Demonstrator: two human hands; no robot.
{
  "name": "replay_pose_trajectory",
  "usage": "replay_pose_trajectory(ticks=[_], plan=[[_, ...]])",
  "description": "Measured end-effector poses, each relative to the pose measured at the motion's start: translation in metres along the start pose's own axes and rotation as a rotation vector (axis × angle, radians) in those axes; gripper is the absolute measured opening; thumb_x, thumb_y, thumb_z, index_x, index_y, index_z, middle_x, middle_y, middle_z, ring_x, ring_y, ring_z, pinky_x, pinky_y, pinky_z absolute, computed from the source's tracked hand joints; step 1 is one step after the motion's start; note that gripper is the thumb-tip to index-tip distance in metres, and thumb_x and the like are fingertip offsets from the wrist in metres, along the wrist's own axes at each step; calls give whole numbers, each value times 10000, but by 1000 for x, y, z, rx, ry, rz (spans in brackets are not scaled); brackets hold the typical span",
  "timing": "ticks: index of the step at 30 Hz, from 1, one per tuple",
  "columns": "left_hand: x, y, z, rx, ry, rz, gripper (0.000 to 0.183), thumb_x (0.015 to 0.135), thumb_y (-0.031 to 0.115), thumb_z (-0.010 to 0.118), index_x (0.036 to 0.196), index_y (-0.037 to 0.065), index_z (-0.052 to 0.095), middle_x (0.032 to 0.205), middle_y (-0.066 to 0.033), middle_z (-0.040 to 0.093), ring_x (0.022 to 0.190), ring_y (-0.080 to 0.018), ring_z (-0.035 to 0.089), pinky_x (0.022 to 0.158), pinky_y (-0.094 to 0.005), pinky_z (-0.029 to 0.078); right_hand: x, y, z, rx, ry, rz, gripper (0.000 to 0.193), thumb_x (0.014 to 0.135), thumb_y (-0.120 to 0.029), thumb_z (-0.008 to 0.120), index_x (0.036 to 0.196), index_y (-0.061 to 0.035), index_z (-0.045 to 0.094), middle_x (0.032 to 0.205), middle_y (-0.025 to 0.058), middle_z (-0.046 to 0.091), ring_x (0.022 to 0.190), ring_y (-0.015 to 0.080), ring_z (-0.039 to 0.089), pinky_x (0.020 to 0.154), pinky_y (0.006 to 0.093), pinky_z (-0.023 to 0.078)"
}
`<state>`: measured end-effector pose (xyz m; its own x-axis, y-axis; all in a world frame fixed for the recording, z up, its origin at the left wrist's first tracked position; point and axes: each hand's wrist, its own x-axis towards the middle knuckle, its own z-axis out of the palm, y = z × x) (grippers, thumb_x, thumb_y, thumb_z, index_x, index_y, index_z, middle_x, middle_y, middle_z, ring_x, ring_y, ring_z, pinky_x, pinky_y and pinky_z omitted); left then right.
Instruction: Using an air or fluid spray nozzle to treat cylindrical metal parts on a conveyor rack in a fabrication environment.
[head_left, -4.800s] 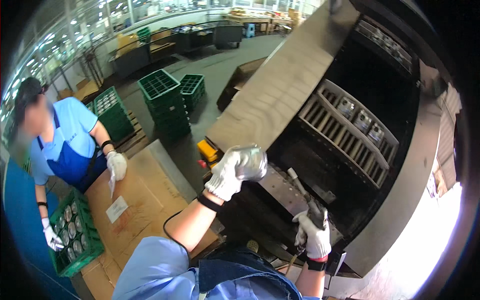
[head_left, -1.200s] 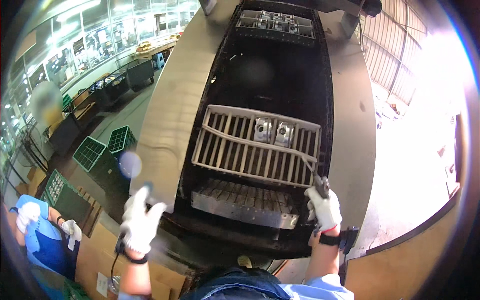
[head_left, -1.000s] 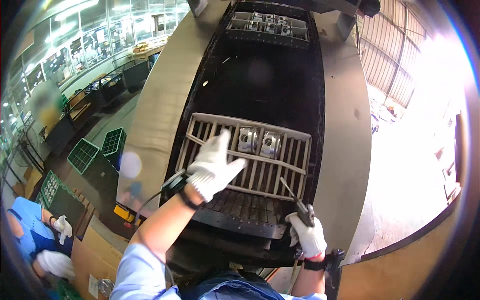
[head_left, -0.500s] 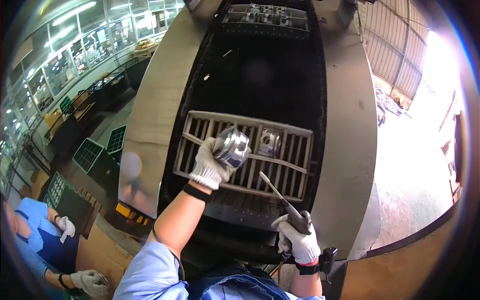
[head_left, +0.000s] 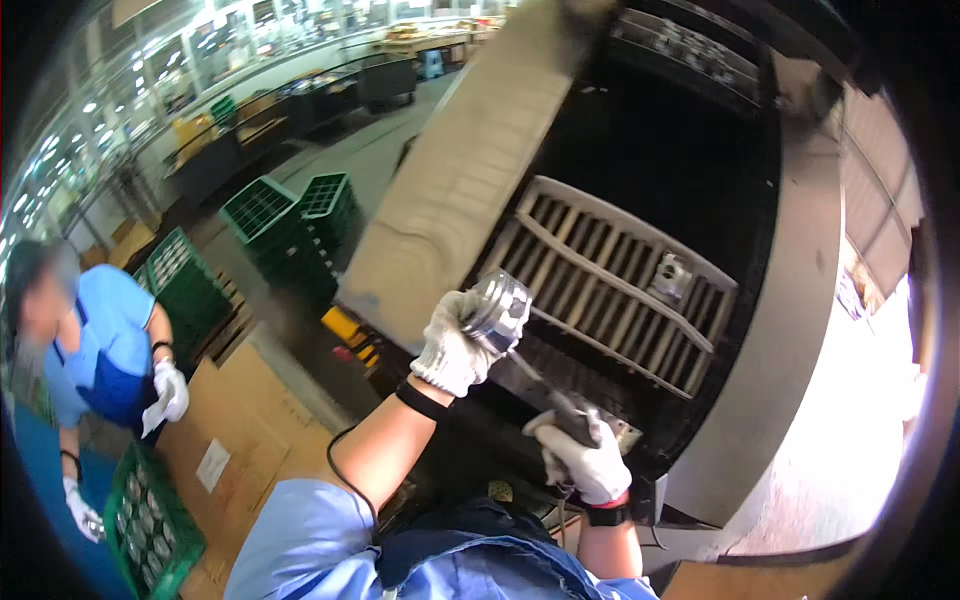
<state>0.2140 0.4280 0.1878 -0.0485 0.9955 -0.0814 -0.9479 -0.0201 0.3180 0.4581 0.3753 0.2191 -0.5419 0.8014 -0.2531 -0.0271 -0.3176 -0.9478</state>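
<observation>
A shiny metal piston [head_left: 503, 308] is gripped in my gloved left hand [head_left: 450, 345], above the near left corner of a slatted metal rack [head_left: 588, 262]. My gloved right hand [head_left: 588, 460] is wrapped around an air blow gun [head_left: 568, 412]. Its long thin nozzle [head_left: 522, 368] points up and left, its tip close under the piston; I cannot tell whether they touch. Another piston [head_left: 673, 277] sits on the right part of the rack, apart from both hands.
The rack lies on a dark conveyor between pale metal side panels [head_left: 470, 170]; more metal parts [head_left: 695, 52] are at its far end. At left a co-worker [head_left: 110, 340] in gloves stands behind a cardboard sheet [head_left: 265, 425] and a green crate [head_left: 190, 525] of pistons. Green crates [head_left: 275, 240] are stacked beyond.
The view has swung left. My left hand has carried the piston off the rack's middle toward its near left side, and the blow gun's nozzle has come up close to it.
</observation>
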Motion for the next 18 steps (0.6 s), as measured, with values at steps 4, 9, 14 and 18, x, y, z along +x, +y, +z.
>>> replay_pose_trajectory(ticks=[4,9,14,18], plan=[[-57,25,-32,460,265,458,268,902,179,554,1113,49,656,1021,-68,679,897,-211,677,823,-342,575,-6,18,4,-61,175,-31,110,908,-97,645,932,-9,706,585,-1,570,432,72,484,413,221,361],[-153,71,-85,1033,294,539,452,848,147,660,1268,6,570,1134,-100,653,1000,-179,637,876,-298,531,-11,17,50,-186,-404,177,168,914,-154,702,1005,-14,721,637,-1,600,486,65,508,467,226,390],[-234,107,-154,894,452,748,474,836,55,660,1294,12,546,1104,-131,666,945,-240,675,809,-329,585,-3,34,80,-342,-471,242,173,915,-177,717,1013,-36,717,670,-15,611,525,51,531,491,218,419],[-328,139,-202,657,996,745,339,940,20,613,1275,12,559,1181,-155,653,1000,-254,683,805,-348,629,3,28,65,-466,-223,68,247,906,-240,731,1043,-35,722,730,-23,628,587,52,551,514,213,434]])
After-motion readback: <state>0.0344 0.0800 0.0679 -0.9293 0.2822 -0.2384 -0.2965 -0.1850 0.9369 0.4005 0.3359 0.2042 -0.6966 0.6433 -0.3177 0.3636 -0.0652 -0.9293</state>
